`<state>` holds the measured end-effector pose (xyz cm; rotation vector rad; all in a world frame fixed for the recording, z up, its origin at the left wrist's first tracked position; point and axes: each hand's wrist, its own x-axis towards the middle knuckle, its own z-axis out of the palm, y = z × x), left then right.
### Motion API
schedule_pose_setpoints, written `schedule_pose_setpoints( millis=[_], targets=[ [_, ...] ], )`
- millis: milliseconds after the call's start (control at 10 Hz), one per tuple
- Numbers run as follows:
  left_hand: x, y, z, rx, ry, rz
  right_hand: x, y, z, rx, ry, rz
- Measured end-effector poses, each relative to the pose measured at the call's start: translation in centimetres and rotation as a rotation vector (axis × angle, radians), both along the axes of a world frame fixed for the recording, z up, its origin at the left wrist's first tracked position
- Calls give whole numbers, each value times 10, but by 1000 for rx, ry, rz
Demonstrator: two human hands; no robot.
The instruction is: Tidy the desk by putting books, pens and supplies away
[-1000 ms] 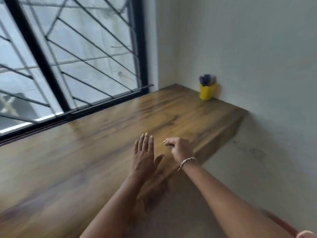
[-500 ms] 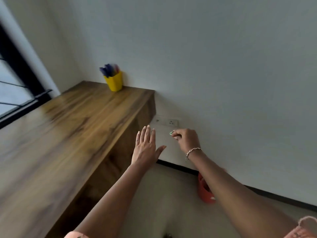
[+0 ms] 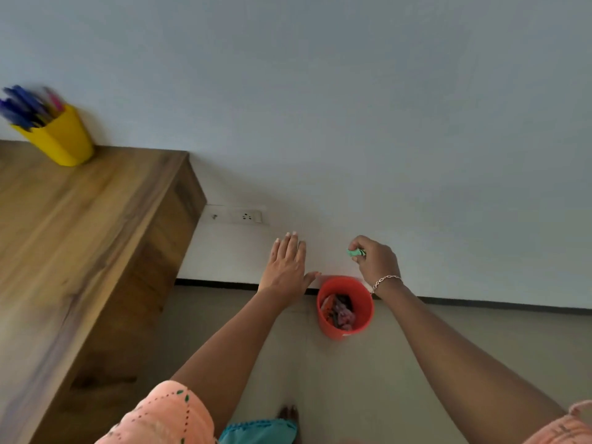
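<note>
Both hands are out in front of the pale wall at the centre of the frame, well clear of the bench (image 3: 80, 219) on the left. The right hand (image 3: 378, 261) sits just above the far rim of the red bucket (image 3: 346, 307), which stands on the floor (image 3: 416, 363) against the wall.

The likely step is dropping a small green piece (image 3: 356, 252) into that bucket. The piece is light and tiny, and the hand looks to be over the wall-side rim, not the middle of the opening. Let go from there, it could clip the rim or fall behind the bucket. The view is also blurred by head motion, so aim may be off.

The left hand (image 3: 286, 267) is spread flat with its fingers straight and close together, thumb out. It holds nothing and touches nothing that I can see.

The right hand is curled, with thumb and fingertips pinching the green piece; I cannot tell what that piece is. A bracelet (image 3: 386, 280) hangs at its wrist.

The pens (image 3: 25, 107) stand in a yellow cup (image 3: 61, 139) at the upper left, on the back of the bench.
</note>
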<state>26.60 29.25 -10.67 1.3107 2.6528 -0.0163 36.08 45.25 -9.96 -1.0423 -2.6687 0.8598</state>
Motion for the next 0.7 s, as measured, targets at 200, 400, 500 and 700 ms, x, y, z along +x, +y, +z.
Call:
schedule_pose_setpoints(
  millis=[200,400,500,700],
  targets=[
    [-14,40,-19,-75,-57,-63,0,46,-38,-63,-135,-56],
    [-19,69,-25,-115,-29,-78,-13,86,-65,-145,-230,-53],
    [-21,81,-26,-127,-36,-75,-18,103,-74,-208,-288,-32],
    [-20,107,-28,-131,-36,-61,-24,129,-81,-138,-324,9]
  ],
)
